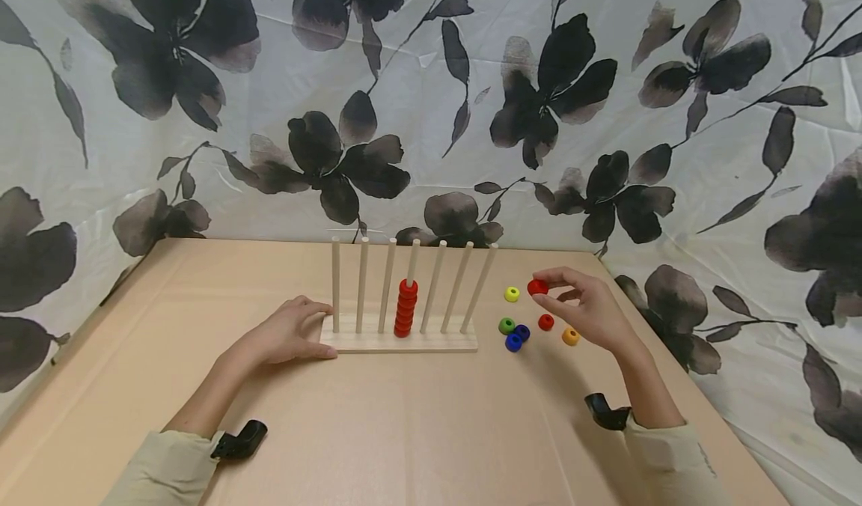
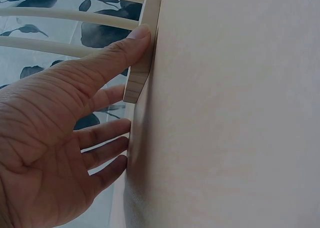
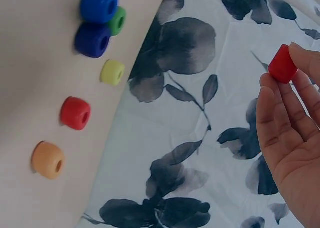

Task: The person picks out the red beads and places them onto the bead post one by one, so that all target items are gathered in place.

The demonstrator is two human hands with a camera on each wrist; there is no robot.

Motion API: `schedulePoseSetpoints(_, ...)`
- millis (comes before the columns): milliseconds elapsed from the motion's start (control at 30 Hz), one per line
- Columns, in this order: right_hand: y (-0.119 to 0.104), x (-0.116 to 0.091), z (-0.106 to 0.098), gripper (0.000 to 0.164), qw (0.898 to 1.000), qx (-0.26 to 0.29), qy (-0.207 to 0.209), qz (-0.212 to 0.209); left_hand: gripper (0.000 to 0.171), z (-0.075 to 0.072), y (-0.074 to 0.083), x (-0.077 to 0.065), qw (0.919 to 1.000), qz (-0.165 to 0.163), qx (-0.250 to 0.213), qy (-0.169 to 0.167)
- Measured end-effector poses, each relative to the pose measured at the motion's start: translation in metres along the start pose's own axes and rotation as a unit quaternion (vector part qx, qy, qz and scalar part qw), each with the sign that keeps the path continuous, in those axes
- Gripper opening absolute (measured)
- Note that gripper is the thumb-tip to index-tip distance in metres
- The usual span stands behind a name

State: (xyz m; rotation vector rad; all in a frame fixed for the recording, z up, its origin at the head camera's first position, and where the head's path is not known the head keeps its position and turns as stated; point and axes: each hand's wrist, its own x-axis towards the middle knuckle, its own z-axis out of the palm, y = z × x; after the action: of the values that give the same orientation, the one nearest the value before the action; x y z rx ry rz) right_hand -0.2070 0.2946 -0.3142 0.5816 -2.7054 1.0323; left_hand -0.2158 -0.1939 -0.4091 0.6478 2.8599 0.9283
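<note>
A pale wooden peg rack [image 1: 431,343] stands on the table with a row of upright pegs. One middle peg carries a stack of red beads [image 1: 405,315]. At the rack's left end, my left hand [image 1: 286,334] grips the base; the left wrist view has the thumb on its front face and the index finger behind. My right hand [image 1: 587,305] is raised to the right of the rack, pinching a red bead [image 3: 283,64] between thumb and fingertips. Below it, another red bead [image 1: 546,322] lies on the table.
Loose beads lie right of the rack: a yellow bead [image 1: 512,294], a green bead [image 1: 506,326], two blue ones touching the green, and an orange bead [image 1: 571,336]. A floral cloth [image 1: 431,117] hangs behind the table's far edge.
</note>
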Motion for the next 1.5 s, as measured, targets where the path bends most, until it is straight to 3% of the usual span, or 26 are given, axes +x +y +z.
schedulePoseSetpoints(700,-0.032,0.008,0.002,0.034,0.998,-0.007,0.037,-0.044,0.078,0.001,0.001,0.001,1.0000,-0.004,-0.005,-0.005)
schedulePoseSetpoints(1067,-0.045,0.016,0.002,0.035,0.994,-0.005,0.049,-0.099,0.078,0.001,-0.001,0.002,1.0000,-0.001,0.001,-0.002)
schedulePoseSetpoints(1500,-0.071,0.022,0.007,0.039,0.993,0.007,0.048,-0.105,0.078,0.000,0.000,0.001,1.0000,0.002,-0.001,-0.003)
